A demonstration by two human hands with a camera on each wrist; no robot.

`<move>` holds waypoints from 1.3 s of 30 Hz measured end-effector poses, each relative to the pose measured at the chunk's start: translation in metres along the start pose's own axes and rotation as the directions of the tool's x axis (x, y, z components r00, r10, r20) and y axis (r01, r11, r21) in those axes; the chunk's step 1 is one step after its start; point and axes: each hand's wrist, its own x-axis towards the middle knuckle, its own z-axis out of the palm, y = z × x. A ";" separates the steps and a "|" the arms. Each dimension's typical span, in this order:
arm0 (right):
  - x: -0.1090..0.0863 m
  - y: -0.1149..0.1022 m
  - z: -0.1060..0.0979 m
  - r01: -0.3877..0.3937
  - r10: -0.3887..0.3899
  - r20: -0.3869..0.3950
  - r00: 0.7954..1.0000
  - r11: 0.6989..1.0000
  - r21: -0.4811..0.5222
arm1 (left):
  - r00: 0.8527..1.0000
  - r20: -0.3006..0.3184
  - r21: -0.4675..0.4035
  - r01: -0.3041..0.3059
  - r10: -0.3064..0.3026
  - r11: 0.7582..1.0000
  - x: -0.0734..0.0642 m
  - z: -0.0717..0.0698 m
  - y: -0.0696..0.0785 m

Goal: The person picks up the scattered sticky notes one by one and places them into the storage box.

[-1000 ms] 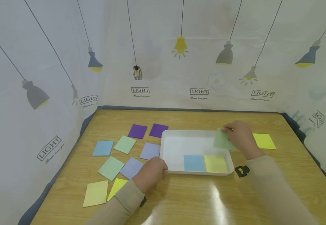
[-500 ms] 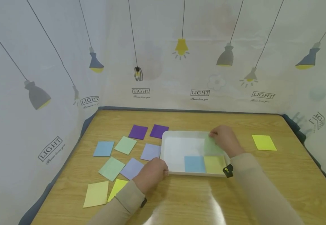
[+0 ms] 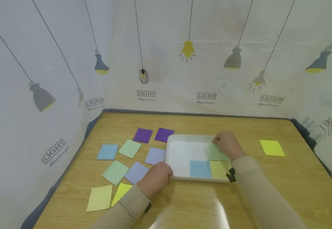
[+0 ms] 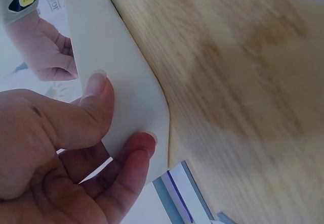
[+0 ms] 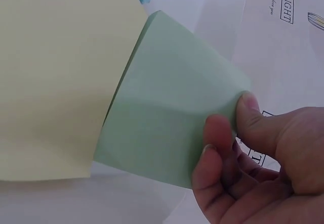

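A white tray (image 3: 180,149) stands on the table, and my left hand (image 3: 155,178) grips its near left corner. In the left wrist view the thumb and fingers (image 4: 136,150) press the corner's wall. My right hand (image 3: 228,144) pinches a light green sticky note (image 3: 217,152) by one edge over the tray's far right part. The right wrist view shows the green note (image 5: 157,102) tilted, its lower edge at the side of a pale yellow note (image 5: 55,87). A blue note (image 3: 201,169) lies beside the yellow note (image 3: 218,168) along the tray's near side.
Left of the tray lie several notes: dark purple (image 3: 142,135), blue (image 3: 107,152), green (image 3: 115,172), lilac (image 3: 136,172), pale yellow (image 3: 99,197) and bright yellow (image 3: 121,192). Another bright yellow note (image 3: 272,148) lies at the right. A lamp-printed curtain (image 3: 171,105) borders the table (image 3: 189,203).
My right hand has moved left into the tray with the green note, then lowered it toward the yellow note's far edge. The left hand keeps its hold on the corner.
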 end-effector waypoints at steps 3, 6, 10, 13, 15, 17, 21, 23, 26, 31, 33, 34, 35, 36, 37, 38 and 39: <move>0.000 0.001 0.001 -0.012 0.012 0.009 1.000 1.000 0.009 | 1.000 0.005 0.003 0.004 -0.004 1.000 -0.001 0.000 0.001; 0.002 0.004 0.002 -0.033 0.032 0.022 0.999 0.999 0.020 | 1.000 0.000 0.004 0.006 -0.006 1.000 -0.001 0.000 0.001; 0.005 0.008 0.001 -0.037 0.036 0.029 0.999 0.999 0.004 | 1.000 -0.010 -0.006 -0.003 0.003 1.000 0.001 0.000 0.000; 0.005 0.010 -0.002 -0.029 0.030 0.037 0.999 0.999 -0.016 | 1.000 -0.021 0.001 -0.019 0.019 1.000 0.002 0.001 -0.001; 0.005 0.010 -0.004 -0.027 0.028 0.049 0.998 0.999 -0.021 | 1.000 -0.022 0.007 -0.021 0.021 1.000 0.002 0.000 -0.002; 0.006 0.010 -0.004 -0.041 0.041 0.067 0.997 0.999 -0.012 | 1.000 -0.017 0.011 -0.013 0.013 1.000 0.002 0.000 -0.001; 0.008 0.011 -0.002 -0.061 0.061 0.094 0.994 0.998 0.006 | 1.000 0.002 0.006 0.007 -0.007 1.000 0.002 -0.001 0.000; 0.009 0.012 0.000 -0.070 0.069 0.095 0.993 0.998 0.007 | 1.000 0.008 0.005 0.010 -0.010 1.000 0.002 -0.001 0.001; 0.010 0.012 0.003 -0.073 0.072 0.086 0.994 0.997 0.003 | 1.000 0.008 0.010 0.008 -0.008 1.000 0.002 0.000 0.001; 0.012 0.011 0.005 -0.080 0.078 0.087 0.993 0.997 0.020 | 1.000 0.002 0.010 0.007 -0.007 1.000 0.002 0.000 0.000; 0.012 0.012 0.006 -0.084 0.082 0.093 0.992 0.996 0.024 | 1.000 -0.003 0.009 0.002 -0.002 1.000 0.001 0.000 0.000; 0.012 0.012 0.006 -0.089 0.086 0.097 0.992 0.996 0.024 | 1.000 -0.006 0.010 0.001 -0.001 1.000 0.001 0.000 0.000; 0.013 0.013 0.007 -0.090 0.087 0.103 0.991 0.996 0.024 | 1.000 -0.008 0.009 0.000 0.000 1.000 0.001 0.000 0.000; 0.013 0.013 0.007 -0.090 0.087 0.109 0.990 0.996 0.022 | 1.000 -0.009 0.007 0.001 -0.001 1.000 0.001 0.000 0.000; 0.013 0.013 0.008 -0.089 0.086 0.115 0.990 0.996 0.018 | 1.000 -0.010 0.005 0.001 -0.001 1.000 0.001 0.000 0.000; 0.013 0.013 0.008 -0.090 0.088 0.120 0.989 0.996 0.013 | 1.000 -0.010 0.002 0.003 -0.003 1.000 0.001 0.000 0.000; 0.014 0.014 0.008 -0.088 0.087 0.125 0.988 0.996 0.006 | 1.000 -0.007 -0.001 0.007 -0.007 1.000 0.001 0.000 0.000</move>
